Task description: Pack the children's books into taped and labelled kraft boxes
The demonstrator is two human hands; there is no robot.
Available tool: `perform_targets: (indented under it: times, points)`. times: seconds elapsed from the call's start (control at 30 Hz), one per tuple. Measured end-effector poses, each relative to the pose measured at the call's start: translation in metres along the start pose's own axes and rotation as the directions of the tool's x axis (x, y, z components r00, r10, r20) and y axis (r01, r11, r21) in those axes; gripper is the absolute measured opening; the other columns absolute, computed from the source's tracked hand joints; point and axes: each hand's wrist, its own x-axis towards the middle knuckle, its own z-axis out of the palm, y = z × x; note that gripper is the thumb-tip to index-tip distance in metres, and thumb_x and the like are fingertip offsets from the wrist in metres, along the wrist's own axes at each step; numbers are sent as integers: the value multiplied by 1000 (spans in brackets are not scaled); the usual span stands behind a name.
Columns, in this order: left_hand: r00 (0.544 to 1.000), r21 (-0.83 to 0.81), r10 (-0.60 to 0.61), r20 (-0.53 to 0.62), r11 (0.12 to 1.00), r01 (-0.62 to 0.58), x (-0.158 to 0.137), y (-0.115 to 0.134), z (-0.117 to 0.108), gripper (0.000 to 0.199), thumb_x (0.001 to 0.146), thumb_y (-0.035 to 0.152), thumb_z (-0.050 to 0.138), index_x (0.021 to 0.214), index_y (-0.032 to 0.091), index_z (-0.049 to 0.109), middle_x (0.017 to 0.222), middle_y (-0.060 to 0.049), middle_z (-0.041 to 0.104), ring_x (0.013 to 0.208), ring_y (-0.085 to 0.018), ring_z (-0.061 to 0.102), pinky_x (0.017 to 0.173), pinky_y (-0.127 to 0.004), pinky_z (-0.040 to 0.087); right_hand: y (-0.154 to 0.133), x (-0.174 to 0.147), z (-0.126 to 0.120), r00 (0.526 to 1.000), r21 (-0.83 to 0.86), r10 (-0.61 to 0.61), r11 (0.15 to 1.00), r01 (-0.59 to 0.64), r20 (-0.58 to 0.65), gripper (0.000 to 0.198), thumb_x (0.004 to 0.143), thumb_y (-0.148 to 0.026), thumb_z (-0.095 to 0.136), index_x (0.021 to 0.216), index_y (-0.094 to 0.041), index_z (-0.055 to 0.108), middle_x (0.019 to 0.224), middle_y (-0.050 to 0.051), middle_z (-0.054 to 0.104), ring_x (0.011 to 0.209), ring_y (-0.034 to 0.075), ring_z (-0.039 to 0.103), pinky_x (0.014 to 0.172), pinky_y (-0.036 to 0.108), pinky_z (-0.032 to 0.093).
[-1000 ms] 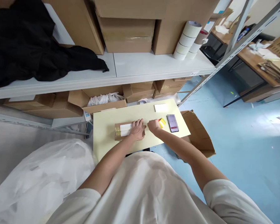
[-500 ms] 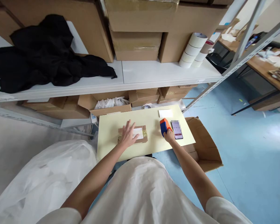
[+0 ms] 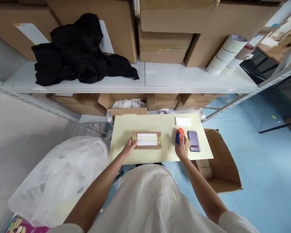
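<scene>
A small brown cardboard box point(image 3: 149, 147) lies on the pale yellow tabletop point(image 3: 126, 124), with a white label point(image 3: 147, 139) on top and clear yellowish tape at its ends. My left hand point(image 3: 129, 147) grips the left end of this box, thumb on its upper face. On the right, an orange-and-blue handheld device point(image 3: 178, 136) is on the tabletop; its exact kind is unclear. My right hand point(image 3: 182, 148) is closed around its near end, partly covering it. Just right of that hand lies a phone point(image 3: 193, 141) with its screen lit. A white paper slip point(image 3: 183, 121) lies behind the device.
Behind the table stands a grey shelf point(image 3: 165, 77) with cartons, black cloth point(image 3: 84, 58) and stacked tape rolls point(image 3: 224, 56). An open box point(image 3: 129, 111) holds white items below. An open carton point(image 3: 220, 165) is at right on the floor, a white plastic bag point(image 3: 60, 174) at left.
My left hand has gone from lying spread over the label to gripping the box's left end. The device has been lowered or turned under my right hand. The whole view has shifted.
</scene>
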Motion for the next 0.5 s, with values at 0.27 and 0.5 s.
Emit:
perform_targets:
  times: [0.27,0.5]
  points:
    - [991,-16,15,135,1000,-13,-5,-8,-10,82,69,57,65,137,20,38,133,-14,53,125,-28,48,106,-42,35,-46,-26,26,913,403,-266,906,127,309,95,70,-27,66,148,-22,11,150,16,28,139,29,27,109,49,31]
    - [997,269,35,70,962,-52,-6,-15,-16,93,55,45,78,135,15,40,132,-16,52,125,-31,47,103,-46,38,-66,-18,29,892,559,-250,829,-4,377,81,75,-23,62,145,-24,23,141,15,43,126,27,47,98,46,43]
